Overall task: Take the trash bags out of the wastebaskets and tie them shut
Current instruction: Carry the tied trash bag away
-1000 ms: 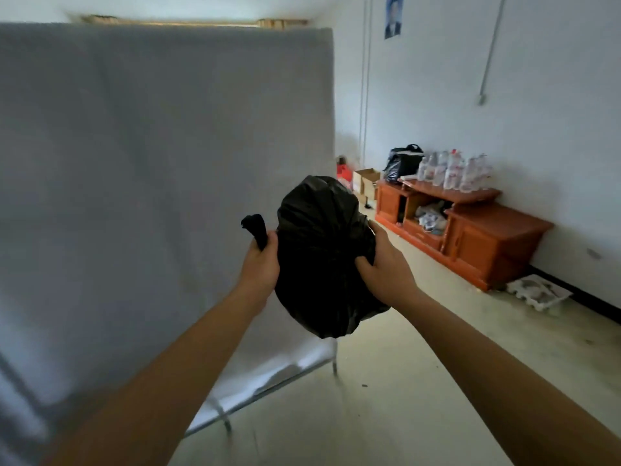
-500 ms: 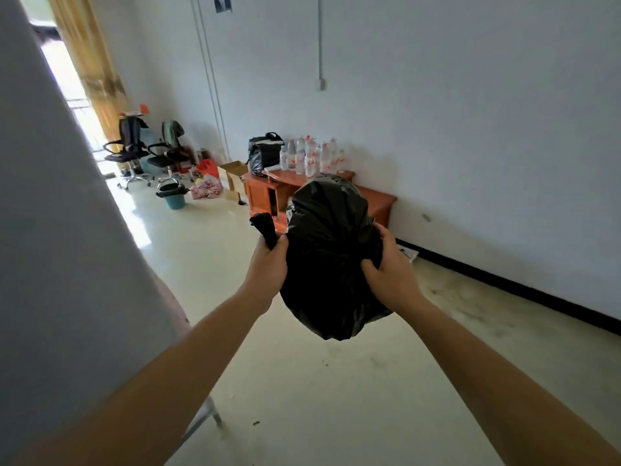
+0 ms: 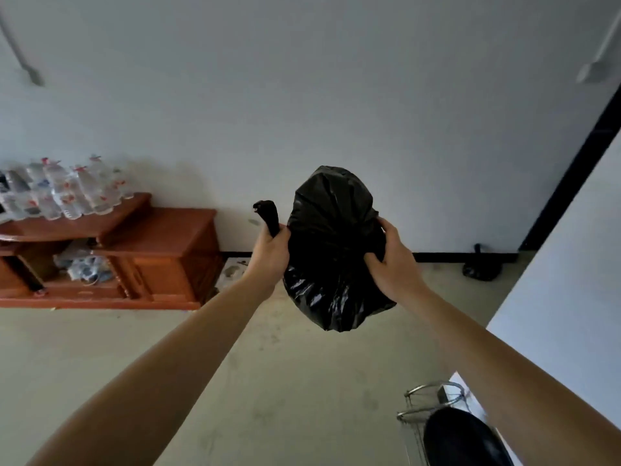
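Head camera, and the black trash bag (image 3: 331,257) hangs upright in the air between my hands, well above the floor (image 3: 275,381), left hand (image 3: 270,255) fisted round its twisted tail (image 3: 268,215) poking upward, right hand (image 3: 391,264) pinching a fold on the right flank, both equally near.

Setting: sparsely furnished indoor room; home or office unclear. Evidence: bare white wall (image 3: 302,95), concrete floor (image 3: 302,381), low wooden cabinet (image 3: 161,230) bearing plastic water bottles (image 3: 64,193), wire wastebasket (image 3: 416,392).
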The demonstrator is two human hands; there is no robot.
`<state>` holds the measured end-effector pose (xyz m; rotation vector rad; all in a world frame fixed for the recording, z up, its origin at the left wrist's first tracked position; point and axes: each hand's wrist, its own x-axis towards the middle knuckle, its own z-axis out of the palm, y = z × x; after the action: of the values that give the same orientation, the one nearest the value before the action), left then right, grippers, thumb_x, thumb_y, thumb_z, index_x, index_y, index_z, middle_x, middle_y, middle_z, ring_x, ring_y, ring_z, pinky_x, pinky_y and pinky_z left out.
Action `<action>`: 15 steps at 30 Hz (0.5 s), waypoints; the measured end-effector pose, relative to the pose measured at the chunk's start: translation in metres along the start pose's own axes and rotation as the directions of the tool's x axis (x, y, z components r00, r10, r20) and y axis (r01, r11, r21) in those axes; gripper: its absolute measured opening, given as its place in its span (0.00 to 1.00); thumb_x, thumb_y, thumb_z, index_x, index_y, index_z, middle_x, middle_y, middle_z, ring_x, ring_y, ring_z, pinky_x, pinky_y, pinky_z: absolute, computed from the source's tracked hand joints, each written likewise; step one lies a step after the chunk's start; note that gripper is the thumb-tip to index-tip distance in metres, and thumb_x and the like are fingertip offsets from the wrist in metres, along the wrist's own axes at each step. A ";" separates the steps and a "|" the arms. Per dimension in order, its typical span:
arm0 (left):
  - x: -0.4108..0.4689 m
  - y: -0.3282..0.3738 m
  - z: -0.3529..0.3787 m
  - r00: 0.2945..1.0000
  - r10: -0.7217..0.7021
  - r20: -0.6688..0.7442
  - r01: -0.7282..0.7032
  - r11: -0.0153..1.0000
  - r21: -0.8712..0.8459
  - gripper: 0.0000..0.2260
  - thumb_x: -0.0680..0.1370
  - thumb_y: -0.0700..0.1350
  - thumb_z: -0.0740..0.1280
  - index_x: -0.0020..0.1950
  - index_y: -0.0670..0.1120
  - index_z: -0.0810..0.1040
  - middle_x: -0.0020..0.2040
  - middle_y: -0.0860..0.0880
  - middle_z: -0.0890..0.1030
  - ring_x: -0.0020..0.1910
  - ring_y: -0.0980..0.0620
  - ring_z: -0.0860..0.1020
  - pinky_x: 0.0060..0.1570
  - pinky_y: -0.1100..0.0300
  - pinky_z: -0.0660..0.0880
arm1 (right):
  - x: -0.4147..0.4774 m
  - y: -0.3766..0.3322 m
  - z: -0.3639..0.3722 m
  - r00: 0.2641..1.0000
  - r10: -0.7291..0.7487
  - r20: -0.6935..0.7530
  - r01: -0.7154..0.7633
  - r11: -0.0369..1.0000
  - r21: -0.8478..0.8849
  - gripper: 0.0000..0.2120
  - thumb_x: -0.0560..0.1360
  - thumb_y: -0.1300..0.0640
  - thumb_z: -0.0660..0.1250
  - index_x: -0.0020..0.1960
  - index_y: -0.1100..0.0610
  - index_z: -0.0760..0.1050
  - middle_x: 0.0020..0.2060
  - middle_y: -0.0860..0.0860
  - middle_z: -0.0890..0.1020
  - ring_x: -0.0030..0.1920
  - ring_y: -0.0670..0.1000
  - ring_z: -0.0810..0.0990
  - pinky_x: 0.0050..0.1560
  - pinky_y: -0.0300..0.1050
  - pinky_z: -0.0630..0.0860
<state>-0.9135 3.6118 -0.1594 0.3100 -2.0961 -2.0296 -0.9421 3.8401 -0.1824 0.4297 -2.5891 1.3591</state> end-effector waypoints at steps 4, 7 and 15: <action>0.093 -0.006 0.098 0.985 -0.016 0.173 0.011 0.999 0.030 0.08 0.83 0.47 0.57 0.46 0.48 0.70 0.43 0.47 0.76 0.44 0.49 0.76 0.42 0.55 0.72 | 0.059 0.069 -0.043 0.981 0.091 -0.170 -0.097 0.995 -0.026 0.31 0.74 0.53 0.59 0.75 0.42 0.54 0.49 0.34 0.76 0.46 0.40 0.79 0.43 0.40 0.73; 0.162 -0.012 0.170 0.971 -0.030 0.239 0.019 0.999 0.047 0.07 0.83 0.47 0.57 0.45 0.49 0.70 0.43 0.48 0.77 0.43 0.48 0.76 0.42 0.54 0.71 | 0.112 0.125 -0.069 0.955 0.132 -0.265 -0.151 0.987 -0.051 0.31 0.75 0.55 0.60 0.75 0.45 0.55 0.46 0.34 0.75 0.42 0.37 0.77 0.40 0.37 0.71; 0.342 -0.005 0.309 0.939 -0.047 0.340 0.014 0.995 0.099 0.07 0.82 0.47 0.58 0.45 0.49 0.71 0.44 0.48 0.77 0.44 0.48 0.77 0.44 0.53 0.72 | 0.277 0.228 -0.134 0.907 0.272 -0.321 -0.311 0.947 -0.078 0.36 0.77 0.54 0.62 0.79 0.47 0.48 0.32 0.44 0.77 0.28 0.41 0.78 0.32 0.42 0.70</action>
<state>-1.3308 3.8074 -0.1730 0.0005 -2.4069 -2.1326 -1.2758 4.0272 -0.2006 -0.1882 -2.5235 1.2159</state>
